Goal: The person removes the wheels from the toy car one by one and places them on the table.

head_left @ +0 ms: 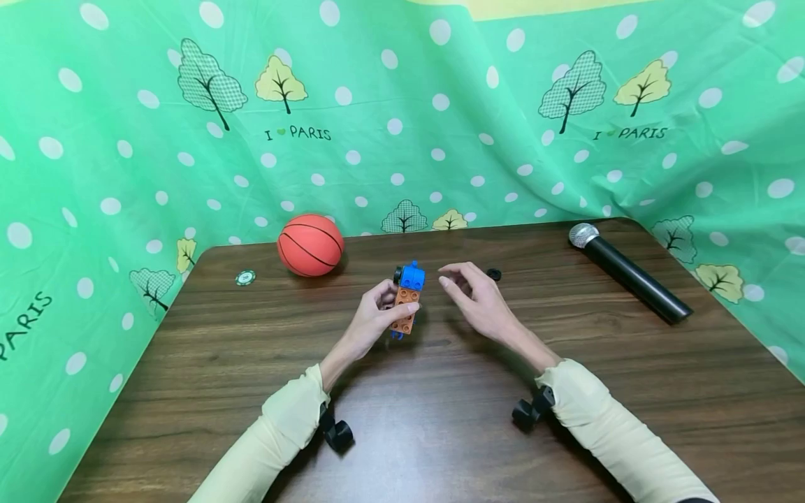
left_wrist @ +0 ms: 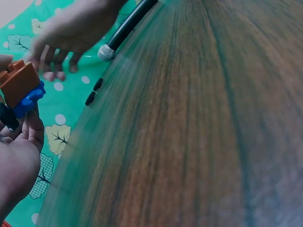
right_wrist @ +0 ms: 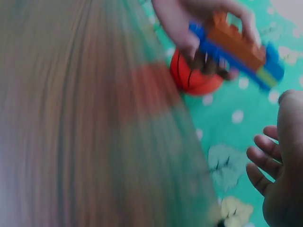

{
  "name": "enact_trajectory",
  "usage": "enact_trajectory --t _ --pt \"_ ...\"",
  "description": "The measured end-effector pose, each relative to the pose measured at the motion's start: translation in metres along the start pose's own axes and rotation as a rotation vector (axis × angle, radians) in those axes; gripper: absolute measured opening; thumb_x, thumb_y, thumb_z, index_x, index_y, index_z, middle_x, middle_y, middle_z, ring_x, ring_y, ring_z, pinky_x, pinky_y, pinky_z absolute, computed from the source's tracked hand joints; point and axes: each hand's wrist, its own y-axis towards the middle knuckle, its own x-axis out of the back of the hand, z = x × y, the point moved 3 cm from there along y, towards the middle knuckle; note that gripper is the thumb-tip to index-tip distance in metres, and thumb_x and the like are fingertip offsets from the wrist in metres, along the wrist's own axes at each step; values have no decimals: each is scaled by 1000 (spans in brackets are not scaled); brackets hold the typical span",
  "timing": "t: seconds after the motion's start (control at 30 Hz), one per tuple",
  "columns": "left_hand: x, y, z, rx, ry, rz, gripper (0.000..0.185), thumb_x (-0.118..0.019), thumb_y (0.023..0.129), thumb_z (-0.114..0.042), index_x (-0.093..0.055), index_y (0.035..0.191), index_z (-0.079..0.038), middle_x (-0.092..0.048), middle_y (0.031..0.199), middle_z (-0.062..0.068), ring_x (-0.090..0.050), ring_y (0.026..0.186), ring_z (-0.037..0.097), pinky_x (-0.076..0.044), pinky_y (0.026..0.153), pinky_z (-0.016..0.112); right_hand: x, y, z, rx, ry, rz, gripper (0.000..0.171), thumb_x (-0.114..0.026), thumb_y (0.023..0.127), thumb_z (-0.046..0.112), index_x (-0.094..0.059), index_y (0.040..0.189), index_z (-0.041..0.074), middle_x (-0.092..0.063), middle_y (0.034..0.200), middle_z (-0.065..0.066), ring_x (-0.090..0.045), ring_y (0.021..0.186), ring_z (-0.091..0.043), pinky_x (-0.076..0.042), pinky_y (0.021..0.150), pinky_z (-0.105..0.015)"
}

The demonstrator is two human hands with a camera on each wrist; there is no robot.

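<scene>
Tabletop (head_left: 251, 349) leaves room toward its side edges (head_left: 148, 349); left hand (head_left: 370, 320) grips a block toy (head_left: 407, 296) (right hand (head_left: 481, 300) relaxed).

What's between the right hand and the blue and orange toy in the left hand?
No object: in the head view, the narrow gap between the right hand and the toy shows only bare tabletop.

A curtained tabletop nook, kind of room unclear: dark wood-grain table (head_left: 434, 412), green polka-dot cloth (head_left: 390, 91) behind.
</scene>
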Motion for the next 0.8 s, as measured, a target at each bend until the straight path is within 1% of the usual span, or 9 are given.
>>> enact_trajectory --t 0.1,0.17,0.3,0.4,0.5,0.57,0.7,0.8 --pt "0 0 1 -6 0 15 15 -71 92 -8 -59 102 -3 -76 95 4 -65 85 17 -55 73 31 -4 1 16 -13 76 36 29 -61 106 15 -63 131 2 -65 111 -9 -61 94 -20 -51 80 -34" --pt "-1 0 1 -11 15 29 15 -71 92 -6 -60 101 -2 -75 93 3 -66 83 16 -55 71 30 -7 2 23 -9 119 61 34 -64 104 15 -61 136 4 -64 116 -10 -62 98 -21 -53 83 -37" --pt "-4 0 1 -23 113 76 18 -72 92 -6 -60 104 1 -72 90 4 -64 79 14 -54 68 28 -11 5 29 -1 164 112 45 -68 102 13 -55 144 6 -62 124 -12 -63 106 -24 -53 90 -41" --pt "-5 0 0 -25 195 106 21 -73 92 -10 -62 107 1 -70 92 6 -65 79 15 -55 68 29 -12 5 27 -7 178 138 46 -68 102 13 -55 146 9 -63 119 -12 -63 101 -25 -53 87 -42" --pt "-5 -1 -1 -20 237 106 24 -74 92 -15 -64 109 -1 -70 95 8 -65 80 17 -55 69 31 -12 5 23 -15 198 156 44 -67 102 12 -57 144 10 -64 113 -11 -62 92 -25 -53 80 -40" --pt "-3 -1 -1 -19 244 90 25 -75 92 -17 -67 111 -2 -69 95 8 -63 80 16 -53 68 30 -11 4 20 -23 213 158 41 -67 102 12 -58 142 7 -65 111 -10 -61 89 -24 -52 77 -37" --pt "-1 -3 -2 -5 195 64 29 -77 92 -15 -68 117 -3 -66 93 8 -58 73 17 -49 61 32 -9 2 17 -28 250 141 35 -67 101 9 -60 135 2 -66 113 -12 -60 85 -25 -51 72 -29" --pt "1 -3 -2 -13 167 40 31 -77 92 -12 -68 120 -2 -66 96 9 -58 76 17 -48 63 31 -7 1 15 -31 294 133 31 -66 101 6 -60 131 -1 -63 110 -14 -59 84 -26 -51 70 -27"
